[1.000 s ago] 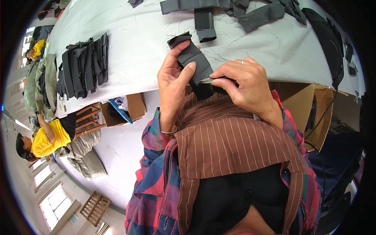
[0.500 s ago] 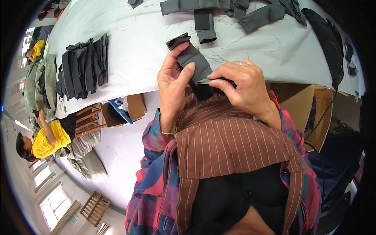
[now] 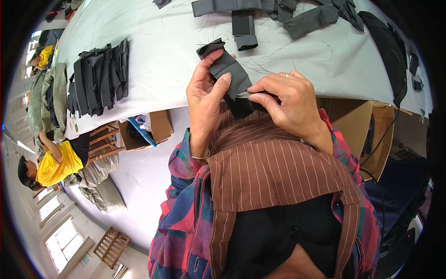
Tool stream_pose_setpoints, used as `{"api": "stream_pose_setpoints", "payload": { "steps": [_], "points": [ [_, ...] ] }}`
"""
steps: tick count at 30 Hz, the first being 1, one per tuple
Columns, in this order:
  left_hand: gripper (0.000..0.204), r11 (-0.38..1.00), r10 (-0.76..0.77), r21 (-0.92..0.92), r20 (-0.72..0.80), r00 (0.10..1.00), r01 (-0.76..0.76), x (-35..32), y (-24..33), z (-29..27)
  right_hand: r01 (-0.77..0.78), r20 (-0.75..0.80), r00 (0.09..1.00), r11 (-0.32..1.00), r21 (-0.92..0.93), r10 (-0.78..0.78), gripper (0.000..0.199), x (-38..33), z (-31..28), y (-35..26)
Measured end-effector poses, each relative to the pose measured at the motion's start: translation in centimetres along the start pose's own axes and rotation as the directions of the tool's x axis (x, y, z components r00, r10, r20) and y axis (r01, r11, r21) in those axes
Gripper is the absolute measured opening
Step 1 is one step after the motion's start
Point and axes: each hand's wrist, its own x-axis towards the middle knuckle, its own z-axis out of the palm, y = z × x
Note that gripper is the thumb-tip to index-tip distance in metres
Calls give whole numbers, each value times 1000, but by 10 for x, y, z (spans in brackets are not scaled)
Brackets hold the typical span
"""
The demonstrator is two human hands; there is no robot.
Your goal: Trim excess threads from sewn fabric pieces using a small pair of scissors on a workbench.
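A folded dark grey fabric piece (image 3: 231, 70) is held up in front of me, just over the near edge of the table. My left hand (image 3: 206, 90) grips it, thumb on the near face and fingers curled behind its folded upper end. My right hand (image 3: 291, 100) pinches the lower right corner between thumb and forefinger, where a small pale bit shows at the edge. A darker part of the fabric hangs below. Whether my right hand also holds a small tool inside the palm is hidden.
White-covered table (image 3: 162, 60) ahead. On it lie a row of dark fabric strips (image 3: 100, 79) at left, more strips (image 3: 311, 21) with loose threads at the far side, and a black item (image 3: 383, 51) at right. Cardboard boxes (image 3: 160, 128) stand below. Another person (image 3: 60, 158) works at left.
My hands and the fabric piece stay almost in place. The other person's arm at the left has shifted slightly.
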Motion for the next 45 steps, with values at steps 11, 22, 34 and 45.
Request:
{"api": "stream_pose_setpoints", "payload": {
  "steps": [11, 22, 34, 45],
  "points": [
    [46, 998, 0, 70, 39, 999, -3, -3, 1, -1, -20, -5, 1000, 996, 88, 20, 11, -1, 5, -1],
    [46, 988, -81, -125, 36, 996, 85, -8, 10, -4, -270, -15, 953, 870, 414, 303, 11, 1, 6, 8],
    [51, 981, -118, -144, 75, 990, 127, -12, 10, -3, -389, 121, 910, 720, 575, 396, 16, 5, 17, 24],
    [50, 985, -121, -111, 85, 989, 130, -14, 11, -3, -135, -83, 983, 951, 279, 164, 11, 6, 11, 13]
  ]
}}
